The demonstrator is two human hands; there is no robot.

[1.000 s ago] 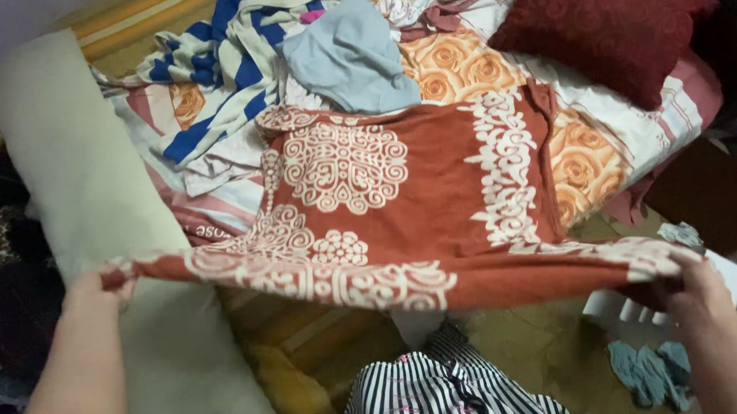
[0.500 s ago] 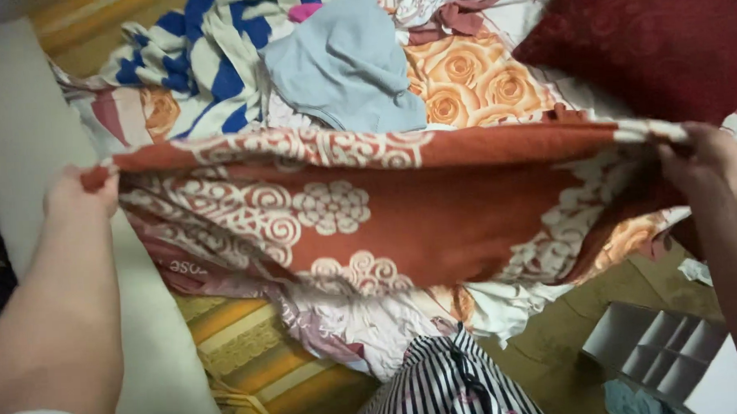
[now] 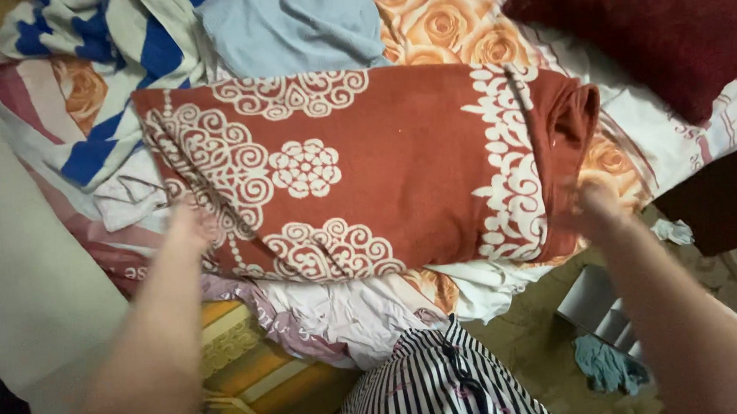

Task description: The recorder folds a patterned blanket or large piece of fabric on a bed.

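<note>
A rust-red cloth with white swirl patterns (image 3: 400,165) lies folded flat on the bed. My left hand (image 3: 191,225) is at its lower left edge and is blurred by motion, so I cannot make out its fingers. At the lower right corner of the cloth, next to the folded right side, my right hand (image 3: 597,207) is equally blurred. Whether either hand grips the fabric does not show.
A pale blue garment (image 3: 297,26) and a blue-and-white striped cloth (image 3: 117,36) lie behind the red cloth on an orange rose-print sheet (image 3: 452,33). A dark red pillow (image 3: 665,33) is at the back right and a cream bolster (image 3: 28,276) at the left. A black-and-white striped garment (image 3: 440,384) is at the bottom.
The red cloth was held up stretched between both hands, then carried forward and laid down folded on the bed. Both hands have come back to its near edge.
</note>
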